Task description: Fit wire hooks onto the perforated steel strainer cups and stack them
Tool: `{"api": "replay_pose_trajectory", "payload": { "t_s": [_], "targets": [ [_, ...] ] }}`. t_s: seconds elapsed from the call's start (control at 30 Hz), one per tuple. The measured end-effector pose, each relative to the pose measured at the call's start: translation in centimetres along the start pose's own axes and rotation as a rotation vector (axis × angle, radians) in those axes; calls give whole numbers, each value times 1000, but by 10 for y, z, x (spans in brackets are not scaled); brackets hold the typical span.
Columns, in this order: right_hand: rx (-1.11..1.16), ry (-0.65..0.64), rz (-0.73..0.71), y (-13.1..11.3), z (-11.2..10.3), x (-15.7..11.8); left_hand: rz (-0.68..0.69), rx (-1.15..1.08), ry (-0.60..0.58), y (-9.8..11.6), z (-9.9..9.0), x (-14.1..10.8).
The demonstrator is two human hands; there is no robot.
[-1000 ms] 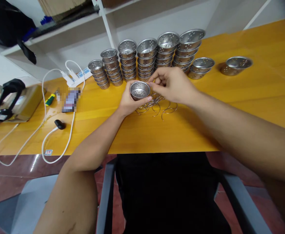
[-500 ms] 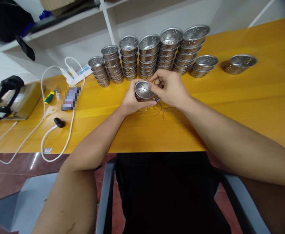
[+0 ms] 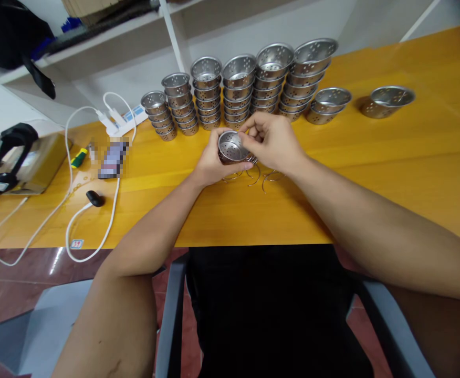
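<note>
A perforated metal cup [image 3: 232,148] is held above the table, its open top towards me. My left hand [image 3: 213,161] wraps round its left and lower side, thumb along the near side. The fingers of my right hand [image 3: 267,137] are pinched at the cup's right rim; what they hold, if anything, is too small to make out. Several thin curved metal wires [image 3: 262,181] lie on the table just below the cup, partly hidden by my hands.
Stacks of perforated cups [image 3: 238,94] stand behind my hands. A short stack [image 3: 326,113] and a single cup [image 3: 385,105] are at the right. Leftward lie a phone [image 3: 113,158], a mouse [image 3: 95,198], white cables, a power strip [image 3: 129,122] and a headset [image 3: 11,157].
</note>
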State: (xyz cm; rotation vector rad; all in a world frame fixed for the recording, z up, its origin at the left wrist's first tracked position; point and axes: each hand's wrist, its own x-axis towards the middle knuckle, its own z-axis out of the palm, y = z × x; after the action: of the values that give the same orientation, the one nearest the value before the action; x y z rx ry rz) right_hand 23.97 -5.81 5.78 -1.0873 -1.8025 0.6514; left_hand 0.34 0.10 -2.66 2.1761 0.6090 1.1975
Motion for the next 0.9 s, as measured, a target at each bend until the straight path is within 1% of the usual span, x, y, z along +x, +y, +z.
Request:
{"api": "replay_pose_trajectory", "payload": {
  "t_s": [0.2, 0.3, 0.63, 0.77, 0.9],
  "targets": [
    [8, 55, -19, 3, 5, 2, 7, 24, -46, -13, -1, -2],
    [34, 75, -21, 6, 7, 4, 32, 46, -41, -17, -1, -3],
    [68, 107, -51, 15, 14, 6, 48, 23, -3, -7, 1, 1],
    [173, 57, -85, 8, 10, 5, 18, -43, 7, -6, -1, 0],
    [326, -95, -98, -4, -4, 1, -110, -144, 44, 0, -9, 2]
  ]
}}
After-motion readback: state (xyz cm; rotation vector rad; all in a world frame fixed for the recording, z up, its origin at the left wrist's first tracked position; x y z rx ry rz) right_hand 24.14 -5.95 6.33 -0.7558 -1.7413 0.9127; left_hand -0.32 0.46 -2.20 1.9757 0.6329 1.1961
